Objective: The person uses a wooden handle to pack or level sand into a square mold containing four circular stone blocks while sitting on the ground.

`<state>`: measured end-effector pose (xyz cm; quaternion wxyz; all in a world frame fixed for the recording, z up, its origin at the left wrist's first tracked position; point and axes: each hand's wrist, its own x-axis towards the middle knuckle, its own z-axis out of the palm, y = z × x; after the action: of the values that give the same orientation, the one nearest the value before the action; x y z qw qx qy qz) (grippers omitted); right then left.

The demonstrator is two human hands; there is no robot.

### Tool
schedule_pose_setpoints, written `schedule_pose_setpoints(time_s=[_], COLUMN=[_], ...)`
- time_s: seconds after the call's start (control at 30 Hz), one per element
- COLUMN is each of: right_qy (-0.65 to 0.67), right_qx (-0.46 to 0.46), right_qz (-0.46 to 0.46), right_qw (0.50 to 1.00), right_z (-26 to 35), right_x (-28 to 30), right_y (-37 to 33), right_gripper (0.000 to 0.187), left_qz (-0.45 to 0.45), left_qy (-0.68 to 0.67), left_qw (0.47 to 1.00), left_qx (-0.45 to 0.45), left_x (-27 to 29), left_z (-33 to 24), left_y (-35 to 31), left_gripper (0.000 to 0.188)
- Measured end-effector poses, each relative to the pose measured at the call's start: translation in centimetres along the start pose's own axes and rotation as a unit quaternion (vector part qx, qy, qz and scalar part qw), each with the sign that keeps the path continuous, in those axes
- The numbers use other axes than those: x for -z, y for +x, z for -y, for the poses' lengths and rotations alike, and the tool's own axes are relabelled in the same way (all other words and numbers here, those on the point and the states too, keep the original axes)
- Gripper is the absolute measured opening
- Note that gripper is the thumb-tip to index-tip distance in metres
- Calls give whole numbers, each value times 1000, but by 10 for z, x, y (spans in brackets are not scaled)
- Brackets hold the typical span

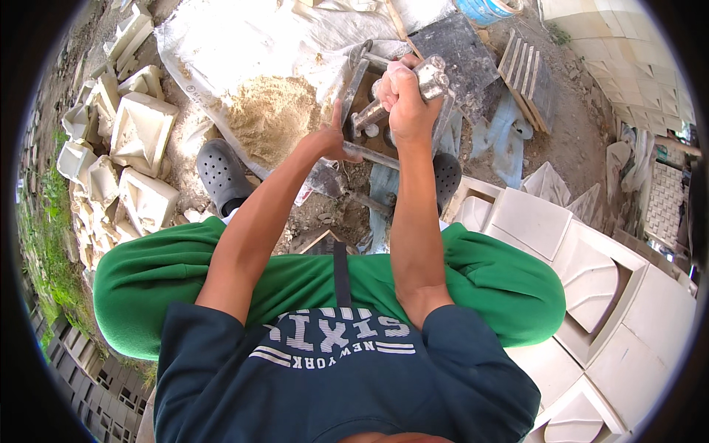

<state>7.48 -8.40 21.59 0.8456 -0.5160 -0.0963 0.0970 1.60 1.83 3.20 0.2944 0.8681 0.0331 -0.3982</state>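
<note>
My right hand (406, 96) is closed around a cement-crusted metal bar tool (432, 77) with a thick, knobby end. Its shaft slants down to the left over a grey metal mould frame (377, 156). Small round knobs (371, 130) show inside the frame. At the frame's near left corner rests my left hand (334, 142), one finger stretched along the left side and another along the near bar. A cement-caked trowel-like tool (325, 179) lies just below that corner. My right fist hides part of the frame and tool.
A sand pile (269, 118) lies on a white sheet (214, 44) to the left. Beyond it are pale cast blocks (144, 133). A dark board (454, 59), slatted wooden panel (526, 81) and blue bucket (487, 10) stand far right. Patterned blocks (591, 288) line the near right.
</note>
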Motion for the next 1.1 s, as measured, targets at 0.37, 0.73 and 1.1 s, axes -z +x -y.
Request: schedule_pose_setpoints(time_s=[0.37, 0.73, 1.1], right_qy=[-91, 5, 32], right_qx=[96, 88, 76], right_qz=[-66, -100, 19], right_qw=[989, 991, 996], right_z=[-6, 8, 29], right_x=[-1, -6, 5], right_y=[-4, -8, -6], right_gripper=[12, 9, 15], left_qz=[-10, -23, 38], left_qy=[0, 38, 81], left_qw=[1000, 999, 996], left_qx=[-4, -3, -14], left_x=[-1, 3, 12], left_z=[2, -2, -3], left_y=[6, 1, -2], left_gripper=[151, 150, 112])
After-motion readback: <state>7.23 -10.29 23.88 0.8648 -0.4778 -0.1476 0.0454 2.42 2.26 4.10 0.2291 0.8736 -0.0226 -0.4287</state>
